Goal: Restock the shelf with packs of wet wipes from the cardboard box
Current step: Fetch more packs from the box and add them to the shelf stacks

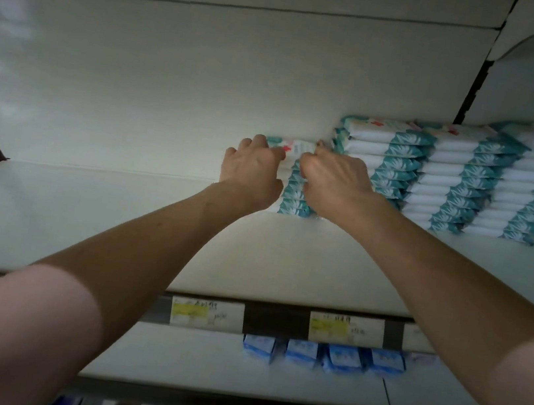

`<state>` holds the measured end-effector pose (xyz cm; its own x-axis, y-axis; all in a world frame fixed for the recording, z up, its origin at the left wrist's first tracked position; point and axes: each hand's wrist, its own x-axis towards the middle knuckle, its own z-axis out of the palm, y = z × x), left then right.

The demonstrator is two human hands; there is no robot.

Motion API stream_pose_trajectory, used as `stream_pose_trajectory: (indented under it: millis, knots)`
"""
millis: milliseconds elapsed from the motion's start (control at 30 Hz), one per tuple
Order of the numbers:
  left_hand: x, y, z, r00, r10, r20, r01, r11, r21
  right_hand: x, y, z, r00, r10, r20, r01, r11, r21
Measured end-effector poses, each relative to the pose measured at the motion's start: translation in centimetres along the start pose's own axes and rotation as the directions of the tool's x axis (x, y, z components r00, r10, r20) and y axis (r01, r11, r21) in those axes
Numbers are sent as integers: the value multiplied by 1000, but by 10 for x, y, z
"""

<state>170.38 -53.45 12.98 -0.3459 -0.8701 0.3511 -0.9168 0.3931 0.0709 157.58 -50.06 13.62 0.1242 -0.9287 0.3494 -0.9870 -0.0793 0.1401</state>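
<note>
Both my arms reach up onto a white shelf (83,216). A stack of white and teal wet wipe packs (295,189) stands at the back of it, between my hands. My left hand (253,169) grips the stack's left side, fingers curled over the top pack. On the right side my right hand (334,181) holds the same stack, fingers curled at its top edge. Three taller stacks of the same packs (462,183) stand in a row just to the right. The cardboard box is not in view.
The shelf's left half is bare white board up to the back wall (172,84). Price labels (207,313) run along the shelf's front rail. Small blue packs (322,354) line the shelf below. A dark upright (477,84) splits the back panel at right.
</note>
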Motion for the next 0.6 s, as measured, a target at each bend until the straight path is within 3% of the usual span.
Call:
stream_pose_trajectory:
  millis: [267,500,600]
  knots:
    - [-45,14,-3,981,7,193,12,996,-94,-59,-6,-7,993,69,101,-70,998,8]
    - [-85,23,-8,949,174,265,-122,972,-201,-116,-29,-27,955,222,194,-221,975,-29]
    - [-109,24,-13,913,285,290,-214,944,-253,-145,-48,-36,905,328,270,-323,944,-63]
